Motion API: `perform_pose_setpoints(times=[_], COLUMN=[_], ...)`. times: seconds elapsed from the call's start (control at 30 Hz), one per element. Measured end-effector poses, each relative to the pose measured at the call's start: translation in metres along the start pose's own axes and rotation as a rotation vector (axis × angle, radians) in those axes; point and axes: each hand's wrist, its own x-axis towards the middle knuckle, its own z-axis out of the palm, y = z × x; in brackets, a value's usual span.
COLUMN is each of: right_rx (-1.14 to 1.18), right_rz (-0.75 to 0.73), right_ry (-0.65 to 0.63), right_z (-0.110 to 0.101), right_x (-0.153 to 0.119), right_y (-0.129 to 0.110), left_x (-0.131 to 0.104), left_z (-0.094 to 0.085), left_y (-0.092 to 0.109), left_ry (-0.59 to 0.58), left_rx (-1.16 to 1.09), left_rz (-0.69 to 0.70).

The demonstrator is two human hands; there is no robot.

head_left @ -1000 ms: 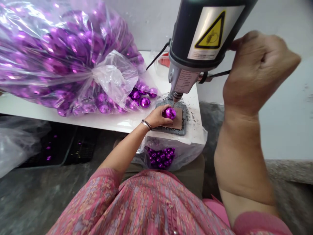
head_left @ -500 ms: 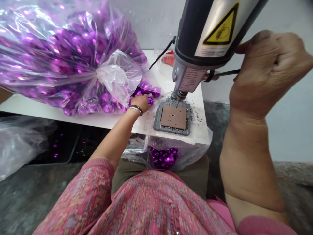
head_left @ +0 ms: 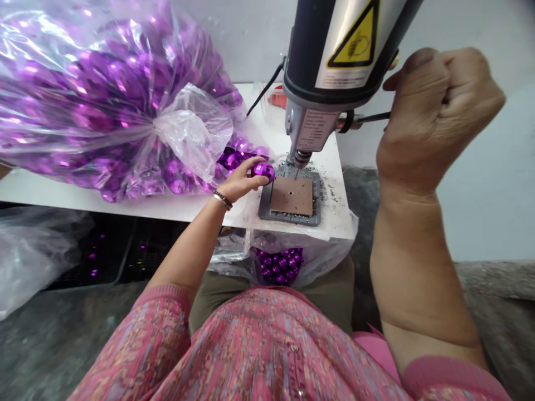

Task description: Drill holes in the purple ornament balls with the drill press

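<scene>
Between the thumb and fingers of my left hand (head_left: pixel 240 181) is a shiny purple ball (head_left: pixel 264 172), just left of the drill's base (head_left: pixel 264 207). On that base lies a brown square plate (head_left: pixel 291 196) with a small hole in it, and the thin drill bit (head_left: pixel 297 173) points down above the plate. My right hand (head_left: pixel 438 111) is closed round the end of the lever (head_left: pixel 374 117) at the right of the drill press (head_left: pixel 311 67). More purple balls (head_left: pixel 229 159) lie behind my left hand, at the mouth of a plastic bag.
A big clear bag of purple balls (head_left: pixel 96 106) fills the left of the white table (head_left: pixel 83 192). Dark shavings surround the drill base. Below the table's front edge hangs an open bag with purple balls (head_left: pixel 280 266). A red item (head_left: pixel 277 97) sits behind the drill.
My left hand has come out from the loose balls towards the plate, now with one purple ball in its fingers. The view has shifted slightly; my right hand stays at the lever.
</scene>
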Motion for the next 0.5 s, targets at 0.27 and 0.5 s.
perform_pose_setpoints(times=[0.27, 0.5], right_rx=[-0.034, -0.033], right_rz=[0.049, 0.068], right_ry=[-0.015, -0.051], right_z=[0.0, -0.002], right_x=[0.0, -0.002], right_y=[-0.009, -0.017], left_x=[0.006, 0.016], left_z=[0.03, 0.045], left_y=[-0.002, 0.009], left_ry=[-0.233, -0.203], left_rx=[-0.099, 0.167], left_rz=[0.043, 0.094])
